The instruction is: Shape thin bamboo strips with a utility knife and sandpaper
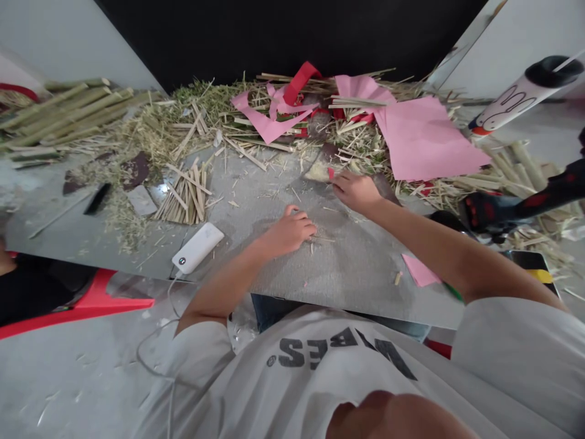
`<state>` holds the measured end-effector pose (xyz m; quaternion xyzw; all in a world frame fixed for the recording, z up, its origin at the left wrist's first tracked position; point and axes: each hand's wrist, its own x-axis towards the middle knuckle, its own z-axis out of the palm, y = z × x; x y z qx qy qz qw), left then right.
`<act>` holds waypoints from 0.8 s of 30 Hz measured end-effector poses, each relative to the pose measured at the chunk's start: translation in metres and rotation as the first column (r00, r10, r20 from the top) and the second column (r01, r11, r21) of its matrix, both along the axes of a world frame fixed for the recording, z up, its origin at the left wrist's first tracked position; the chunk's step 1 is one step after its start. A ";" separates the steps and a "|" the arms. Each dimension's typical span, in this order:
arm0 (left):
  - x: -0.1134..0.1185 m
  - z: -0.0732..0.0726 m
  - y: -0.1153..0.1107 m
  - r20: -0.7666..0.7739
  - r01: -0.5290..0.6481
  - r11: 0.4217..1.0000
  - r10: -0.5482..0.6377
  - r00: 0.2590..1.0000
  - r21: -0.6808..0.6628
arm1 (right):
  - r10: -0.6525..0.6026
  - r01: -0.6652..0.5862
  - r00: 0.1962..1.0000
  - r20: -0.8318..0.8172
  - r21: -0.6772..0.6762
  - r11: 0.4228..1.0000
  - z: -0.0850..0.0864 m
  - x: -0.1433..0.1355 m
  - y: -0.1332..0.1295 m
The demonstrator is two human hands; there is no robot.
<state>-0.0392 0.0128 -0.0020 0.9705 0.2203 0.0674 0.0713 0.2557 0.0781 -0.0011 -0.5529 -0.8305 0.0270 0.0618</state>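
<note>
You seem to be in a craft workshop: the flat grey worktop beneath your left hand is littered with pale, straw-like shavings. Left of that hand lies a bundle of thin, pale wooden sticks, with thick green-tan stalks farther off. Beyond your right hand lie pink paper-like sheets; to its right is a black-and-red device resembling a power tool.

Matt paper sheets, rough wooden sticks
</note>
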 end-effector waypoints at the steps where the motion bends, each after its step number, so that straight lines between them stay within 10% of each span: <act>1: 0.000 0.000 0.000 -0.002 -0.001 1.000 0.001 1.000 0.005 | -0.026 0.028 0.997 -0.072 0.032 0.999 -0.007 -0.001 0.000; 11: 0.001 0.000 -0.001 -0.024 0.011 1.000 -0.010 1.000 0.028 | -0.174 0.239 0.912 -0.371 0.136 0.961 -0.036 -0.019 0.013; 24: 0.002 0.006 -0.002 -0.090 0.067 0.998 -0.066 0.994 0.013 | 0.150 -0.147 0.989 -0.004 0.171 0.974 0.030 -0.049 0.040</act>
